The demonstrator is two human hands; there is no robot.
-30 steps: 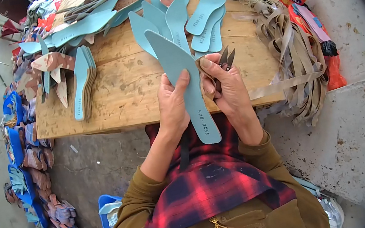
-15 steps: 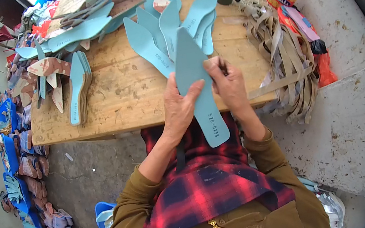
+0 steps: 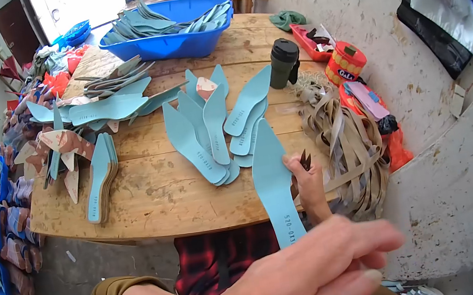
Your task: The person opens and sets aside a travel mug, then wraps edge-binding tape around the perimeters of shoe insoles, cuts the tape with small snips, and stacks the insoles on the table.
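My right hand (image 3: 311, 188) grips a light blue shoe insole (image 3: 272, 173) by its edge, toe end up, with printed marking near the heel. Dark pointed tips (image 3: 306, 161), like those of small snips, stick out from the same hand. Close to the camera, my left hand (image 3: 319, 265) stretches across the insole's lower end, fingers pointing right and slightly bent, with nothing visible in them. Beyond the held insole, loose blue insoles (image 3: 189, 143) lie fanned on the wooden table (image 3: 152, 205). A neat stack of insoles (image 3: 101, 179) rests to the left.
A blue tub (image 3: 182, 45) full of insoles stands at the back. More insoles (image 3: 108, 109) and camouflage pieces (image 3: 64, 145) are heaped on the left. To the right are a dark cup (image 3: 284, 64), a red tin (image 3: 346, 63) and beige strips (image 3: 340, 130) hanging over the edge.
My left hand has let go of the insole and risen toward the camera, moving right. My right hand still holds the insole. The view has tilted up, showing the tub more fully.
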